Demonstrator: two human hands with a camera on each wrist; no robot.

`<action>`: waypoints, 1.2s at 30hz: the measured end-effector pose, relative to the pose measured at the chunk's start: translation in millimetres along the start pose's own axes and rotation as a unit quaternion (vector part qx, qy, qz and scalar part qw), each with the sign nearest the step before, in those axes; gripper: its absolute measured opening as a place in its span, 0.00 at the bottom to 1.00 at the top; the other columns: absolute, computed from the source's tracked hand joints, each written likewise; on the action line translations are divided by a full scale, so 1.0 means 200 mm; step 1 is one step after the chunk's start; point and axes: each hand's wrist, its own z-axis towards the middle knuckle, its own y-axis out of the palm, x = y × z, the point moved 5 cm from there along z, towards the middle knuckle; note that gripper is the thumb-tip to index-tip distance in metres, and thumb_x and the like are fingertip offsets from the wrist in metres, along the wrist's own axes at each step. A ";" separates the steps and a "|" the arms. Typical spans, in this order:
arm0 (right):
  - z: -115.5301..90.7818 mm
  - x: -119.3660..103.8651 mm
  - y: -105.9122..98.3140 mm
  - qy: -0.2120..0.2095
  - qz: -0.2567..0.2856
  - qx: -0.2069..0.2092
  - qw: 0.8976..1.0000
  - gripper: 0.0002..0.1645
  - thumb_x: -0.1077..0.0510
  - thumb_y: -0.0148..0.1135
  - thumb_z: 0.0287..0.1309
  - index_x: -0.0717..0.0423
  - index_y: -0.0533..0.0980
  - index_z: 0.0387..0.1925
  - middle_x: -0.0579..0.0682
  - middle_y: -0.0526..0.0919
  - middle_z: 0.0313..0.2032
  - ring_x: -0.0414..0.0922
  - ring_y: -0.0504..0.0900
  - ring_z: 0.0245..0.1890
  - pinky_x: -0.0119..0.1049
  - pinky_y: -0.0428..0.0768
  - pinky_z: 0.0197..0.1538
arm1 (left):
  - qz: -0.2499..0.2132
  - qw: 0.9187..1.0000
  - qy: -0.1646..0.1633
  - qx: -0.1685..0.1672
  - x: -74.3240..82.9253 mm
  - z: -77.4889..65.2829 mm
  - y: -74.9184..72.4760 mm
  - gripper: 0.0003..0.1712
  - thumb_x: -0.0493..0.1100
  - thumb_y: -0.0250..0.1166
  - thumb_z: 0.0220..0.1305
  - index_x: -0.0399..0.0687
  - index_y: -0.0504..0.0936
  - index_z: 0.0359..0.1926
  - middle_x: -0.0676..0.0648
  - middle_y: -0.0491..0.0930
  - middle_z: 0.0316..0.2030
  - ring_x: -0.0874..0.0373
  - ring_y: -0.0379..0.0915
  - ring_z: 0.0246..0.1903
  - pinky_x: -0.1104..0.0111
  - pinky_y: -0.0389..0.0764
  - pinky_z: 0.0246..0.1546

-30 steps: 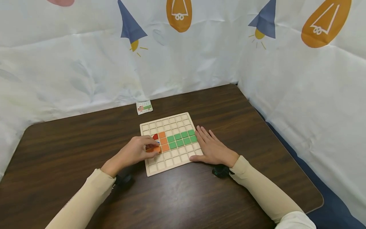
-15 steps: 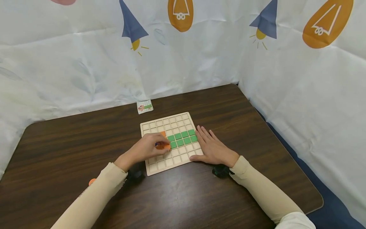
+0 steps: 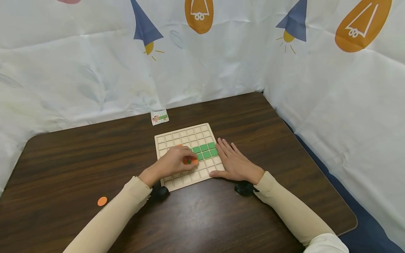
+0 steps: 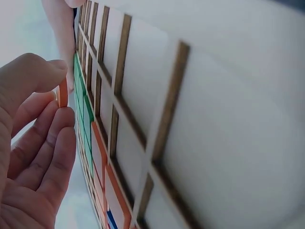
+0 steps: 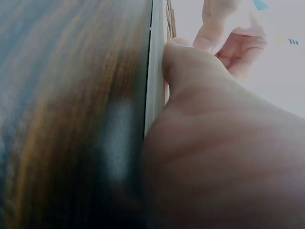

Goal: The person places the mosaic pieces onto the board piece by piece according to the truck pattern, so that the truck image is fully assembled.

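Observation:
My left hand (image 3: pixel 178 160) pinches a thin orange tile (image 3: pixel 194 162) between thumb and fingers, just above the wooden grid board (image 3: pixel 177 182). In the left wrist view the orange tile (image 4: pixel 62 93) appears edge-on, raised over the grid. Two rows of green tiles (image 3: pixel 205 154) fill cells at the board's right side. Orange tiles (image 4: pixel 116 193) and a bit of blue lie in the cells left of them, mostly hidden by my left hand in the head view. My right hand (image 3: pixel 235 163) rests with straight fingers along the board's right edge, its thumb (image 5: pixel 183 57) at the near corner.
A round orange disc (image 3: pixel 102 201) lies on the dark wooden table (image 3: pixel 202 218), beside my left sleeve. Behind the board is a small printed card (image 3: pixel 159 117) with a coloured grid pattern. A white patterned curtain (image 3: pixel 221 63) hangs along the table's far and right sides.
My left hand has moved rightward over the board with the orange tile, from the orange cells toward the green ones. The disc on the table has come into view. The right hand stays put.

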 end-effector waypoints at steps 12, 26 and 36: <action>0.00 0.00 0.00 -0.002 0.002 0.004 1.000 0.69 0.17 0.49 0.62 0.57 0.37 0.83 0.57 0.34 0.84 0.54 0.34 0.85 0.59 0.44 0.84 | -0.012 1.000 -0.010 -0.018 0.04 0.09 0.07 0.09 0.43 0.71 0.65 0.49 0.90 0.46 0.53 0.88 0.39 0.62 0.83 0.39 0.69 0.85 0.44; 0.00 0.01 0.00 -0.010 0.004 -0.001 1.000 0.69 0.16 0.46 0.62 0.55 0.35 0.83 0.57 0.32 0.84 0.53 0.32 0.85 0.59 0.42 0.85 | -0.003 1.000 0.021 -0.023 0.08 0.17 0.13 0.11 0.43 0.70 0.68 0.47 0.91 0.48 0.51 0.90 0.42 0.61 0.86 0.42 0.69 0.86 0.45; 0.00 0.01 0.00 -0.009 0.004 0.002 1.000 0.69 0.16 0.47 0.62 0.56 0.35 0.83 0.57 0.33 0.84 0.53 0.33 0.85 0.59 0.43 0.84 | 0.011 0.999 0.026 -0.022 0.09 0.20 0.15 0.11 0.41 0.71 0.66 0.46 0.91 0.48 0.49 0.89 0.40 0.60 0.85 0.40 0.68 0.85 0.44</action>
